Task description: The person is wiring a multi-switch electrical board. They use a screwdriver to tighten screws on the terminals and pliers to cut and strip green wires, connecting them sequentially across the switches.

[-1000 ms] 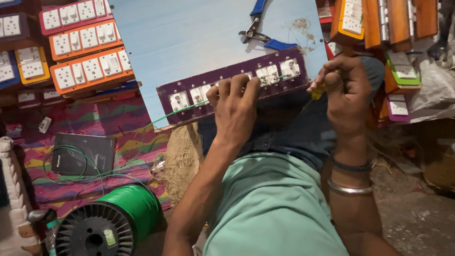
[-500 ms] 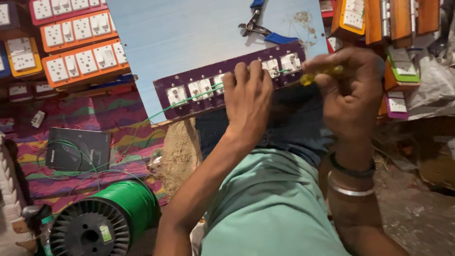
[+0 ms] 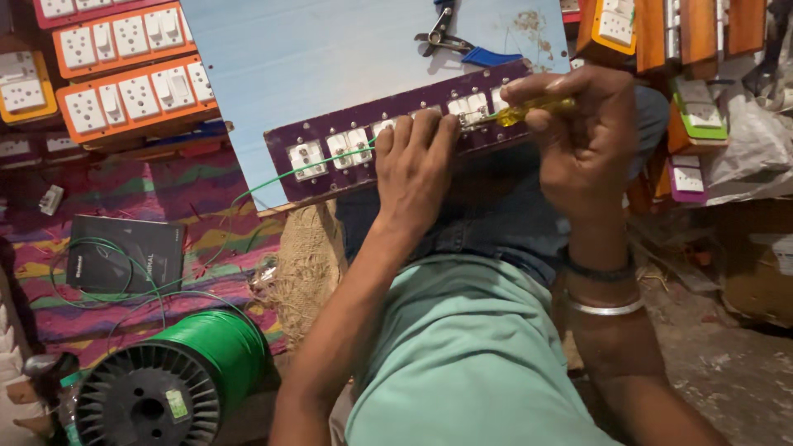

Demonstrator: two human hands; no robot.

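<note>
- The left hand lies palm down on the purple board, fingers spread flat over its middle; its grip holds nothing and only presses the board.
- The right hand has its grip pinched round a yellow screwdriver, thumb and forefinger on the handle.
- The screwdriver points left, its tip at a white switch near the board's right end, just beside the left fingertips.
- The board is a long strip with white switches and sockets in a row. It rests tilted across the person's lap, on the blue jeans, with its far edge against a pale blue sheet.
- A thin green wire runs from the board's left part down to the left.
- Pliers with blue handles lie on the sheet, above the board.
- A spool of green wire sits at lower left on the floor, near a black box on a striped cloth.
- Orange boards with white sockets are stacked at upper left; more hang at upper right.
- Two bangles ring the right wrist.
</note>
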